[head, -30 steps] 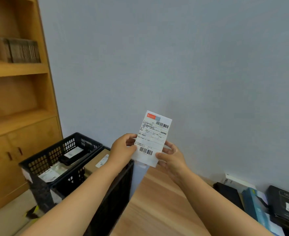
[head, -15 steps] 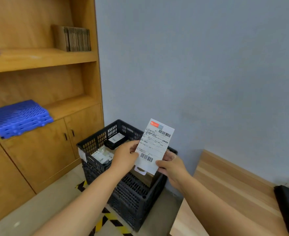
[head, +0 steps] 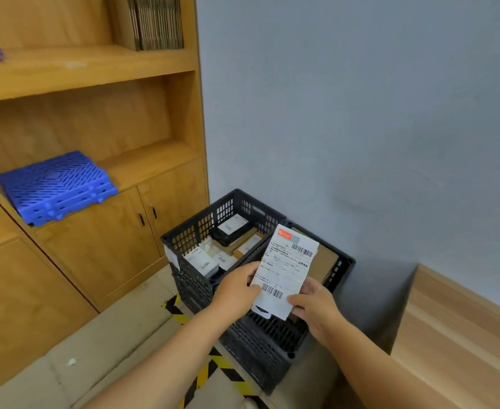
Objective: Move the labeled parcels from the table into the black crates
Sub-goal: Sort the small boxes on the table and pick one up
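I hold a flat white parcel (head: pixel 284 270) with a shipping label and barcodes above the black crates. My left hand (head: pixel 235 290) pinches its left edge, and my right hand (head: pixel 313 305) grips its lower right corner. Two black crates stand side by side on the floor by the wall. The left crate (head: pixel 195 231) holds several labeled parcels. The right crate (head: pixel 272 346) sits directly under the held parcel, with a brown cardboard parcel (head: pixel 325 261) visible inside.
A wooden shelf unit (head: pixel 95 178) with cabinet doors stands at the left, carrying a folded blue crate (head: pixel 57 187). The wooden table (head: pixel 461 340) edge is at the right. Yellow-black tape (head: pixel 204 370) marks the floor. A grey wall rises behind.
My view has swung left and down from the table to the crates. Both hands have carried the white parcel over the right crate.
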`<action>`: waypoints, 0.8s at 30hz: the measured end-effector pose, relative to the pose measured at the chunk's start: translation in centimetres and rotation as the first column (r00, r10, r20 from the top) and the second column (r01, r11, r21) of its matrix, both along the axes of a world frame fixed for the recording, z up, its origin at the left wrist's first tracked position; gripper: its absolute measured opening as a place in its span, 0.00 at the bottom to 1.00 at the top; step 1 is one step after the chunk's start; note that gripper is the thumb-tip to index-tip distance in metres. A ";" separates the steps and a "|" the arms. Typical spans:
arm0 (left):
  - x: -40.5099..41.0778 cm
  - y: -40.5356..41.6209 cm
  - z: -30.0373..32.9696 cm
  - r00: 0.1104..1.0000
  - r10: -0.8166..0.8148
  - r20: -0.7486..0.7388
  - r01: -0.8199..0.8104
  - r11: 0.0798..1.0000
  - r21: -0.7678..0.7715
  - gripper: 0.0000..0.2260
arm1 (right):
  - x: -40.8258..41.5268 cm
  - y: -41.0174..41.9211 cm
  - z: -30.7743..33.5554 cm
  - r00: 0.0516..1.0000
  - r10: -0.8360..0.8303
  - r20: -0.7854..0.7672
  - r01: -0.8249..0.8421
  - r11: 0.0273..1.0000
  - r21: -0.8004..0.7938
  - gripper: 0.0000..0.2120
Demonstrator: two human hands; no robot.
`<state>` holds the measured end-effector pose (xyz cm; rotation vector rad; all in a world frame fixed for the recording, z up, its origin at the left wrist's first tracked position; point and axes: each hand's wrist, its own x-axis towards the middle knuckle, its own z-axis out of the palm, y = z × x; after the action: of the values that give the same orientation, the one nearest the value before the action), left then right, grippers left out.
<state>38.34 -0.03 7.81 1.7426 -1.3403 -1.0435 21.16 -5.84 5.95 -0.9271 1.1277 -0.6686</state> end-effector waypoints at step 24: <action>9.1 -19.3 -19.7 0.982 -0.167 -0.087 0.188 0.840 0.509 0.19 | 10.1 -13.9 -18.7 0.916 -0.248 -0.314 0.346 0.884 0.313 0.19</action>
<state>47.47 -19.33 -11.89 1.9836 -1.2910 -1.6575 31.25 -19.69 -12.79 -0.5338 1.5981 -0.5644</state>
